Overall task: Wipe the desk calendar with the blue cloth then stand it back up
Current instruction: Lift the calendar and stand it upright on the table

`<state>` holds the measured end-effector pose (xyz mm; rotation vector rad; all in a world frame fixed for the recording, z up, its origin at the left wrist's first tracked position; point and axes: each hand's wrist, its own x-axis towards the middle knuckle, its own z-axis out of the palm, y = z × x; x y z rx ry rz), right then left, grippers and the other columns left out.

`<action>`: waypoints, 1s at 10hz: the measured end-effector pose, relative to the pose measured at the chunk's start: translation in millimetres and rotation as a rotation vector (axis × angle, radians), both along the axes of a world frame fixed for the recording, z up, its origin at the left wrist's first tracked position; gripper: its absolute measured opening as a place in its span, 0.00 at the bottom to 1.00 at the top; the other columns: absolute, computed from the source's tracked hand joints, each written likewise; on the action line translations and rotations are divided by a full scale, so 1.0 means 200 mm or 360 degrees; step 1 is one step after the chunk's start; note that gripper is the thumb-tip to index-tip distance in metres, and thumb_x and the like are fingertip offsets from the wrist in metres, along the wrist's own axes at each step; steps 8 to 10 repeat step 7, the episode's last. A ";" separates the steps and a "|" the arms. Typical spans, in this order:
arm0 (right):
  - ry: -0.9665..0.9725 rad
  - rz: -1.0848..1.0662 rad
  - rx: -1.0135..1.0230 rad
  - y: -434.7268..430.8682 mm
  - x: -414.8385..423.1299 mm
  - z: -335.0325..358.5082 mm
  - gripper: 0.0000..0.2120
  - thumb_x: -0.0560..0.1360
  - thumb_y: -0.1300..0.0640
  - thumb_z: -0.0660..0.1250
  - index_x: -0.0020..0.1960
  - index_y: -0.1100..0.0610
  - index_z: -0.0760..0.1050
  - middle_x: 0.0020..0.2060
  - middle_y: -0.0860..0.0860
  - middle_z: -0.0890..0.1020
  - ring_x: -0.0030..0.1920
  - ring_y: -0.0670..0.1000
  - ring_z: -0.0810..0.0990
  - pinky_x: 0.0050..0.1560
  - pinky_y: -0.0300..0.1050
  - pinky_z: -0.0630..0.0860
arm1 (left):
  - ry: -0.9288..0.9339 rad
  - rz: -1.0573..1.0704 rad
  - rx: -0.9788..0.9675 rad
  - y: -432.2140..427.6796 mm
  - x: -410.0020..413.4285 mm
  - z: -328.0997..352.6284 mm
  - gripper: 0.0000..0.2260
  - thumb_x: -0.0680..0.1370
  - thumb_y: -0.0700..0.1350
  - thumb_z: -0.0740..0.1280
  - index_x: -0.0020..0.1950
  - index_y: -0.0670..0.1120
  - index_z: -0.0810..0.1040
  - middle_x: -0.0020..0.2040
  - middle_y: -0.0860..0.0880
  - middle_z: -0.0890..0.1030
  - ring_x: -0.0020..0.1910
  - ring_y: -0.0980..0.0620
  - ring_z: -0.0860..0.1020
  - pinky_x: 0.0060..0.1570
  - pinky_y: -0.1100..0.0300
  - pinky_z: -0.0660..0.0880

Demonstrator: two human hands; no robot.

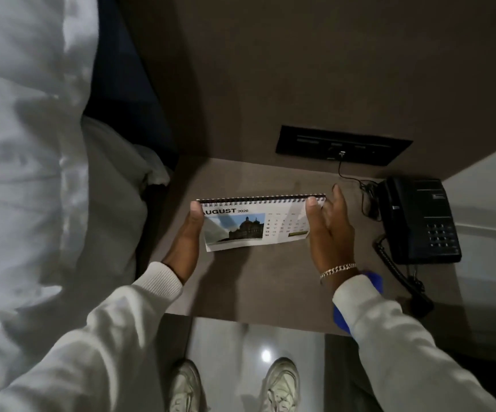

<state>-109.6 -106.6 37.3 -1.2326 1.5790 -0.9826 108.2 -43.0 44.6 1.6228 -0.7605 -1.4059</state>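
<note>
The desk calendar (255, 223) is spiral-bound, shows an August page with a building photo, and stands tilted over the brown nightstand (241, 281). My left hand (186, 242) grips its left end, thumb on the front. My right hand (328, 233) holds its right end, thumb on the front and fingers spread behind it. The blue cloth (370, 288) lies on the nightstand under my right forearm, mostly hidden by the sleeve.
A black corded telephone (419, 220) sits at the right of the nightstand, its coiled cord trailing toward the front edge. A black socket panel (343, 145) is on the wall behind. White bedding (32, 159) lies to the left. My shoes (282, 385) stand on the glossy floor below.
</note>
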 end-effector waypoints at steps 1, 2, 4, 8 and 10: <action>-0.0083 -0.0082 -0.0026 -0.03 0.06 0.04 0.34 0.77 0.47 0.66 0.78 0.49 0.54 0.68 0.58 0.76 0.62 0.48 0.79 0.51 0.26 0.75 | 0.0014 0.0028 -0.0037 -0.12 0.13 0.00 0.29 0.63 0.79 0.54 0.59 0.71 0.73 0.62 0.70 0.74 0.62 0.70 0.70 0.68 0.57 0.60; -0.0161 -0.0078 -0.0082 -0.14 0.13 0.08 0.35 0.77 0.53 0.67 0.78 0.50 0.52 0.71 0.62 0.72 0.71 0.54 0.72 0.57 0.25 0.71 | 0.0204 0.0011 0.0001 -0.30 0.26 0.02 0.46 0.60 0.78 0.57 0.75 0.58 0.62 0.74 0.60 0.65 0.72 0.60 0.63 0.72 0.58 0.56; -0.0169 0.0084 -0.0077 -0.33 0.26 0.00 0.42 0.71 0.62 0.69 0.78 0.51 0.51 0.73 0.60 0.68 0.77 0.52 0.63 0.73 0.48 0.65 | 0.0198 -0.0007 -0.0032 -0.56 0.31 0.04 0.27 0.78 0.67 0.46 0.61 0.53 0.75 0.58 0.58 0.78 0.57 0.60 0.76 0.65 0.60 0.65; -0.0228 -0.0224 -0.0201 -0.26 0.29 0.27 0.40 0.74 0.67 0.70 0.78 0.52 0.53 0.75 0.58 0.66 0.73 0.48 0.66 0.74 0.55 0.65 | -0.0097 0.0148 -0.0044 -0.57 0.33 0.16 0.45 0.61 0.77 0.63 0.71 0.52 0.70 0.72 0.53 0.71 0.71 0.52 0.69 0.75 0.53 0.59; -0.0228 -0.0224 -0.0201 -0.26 0.29 0.27 0.40 0.74 0.67 0.70 0.78 0.52 0.53 0.75 0.58 0.66 0.73 0.48 0.66 0.74 0.55 0.65 | -0.0097 0.0148 -0.0044 -0.57 0.33 0.16 0.45 0.61 0.77 0.63 0.71 0.52 0.70 0.72 0.53 0.71 0.71 0.52 0.69 0.75 0.53 0.59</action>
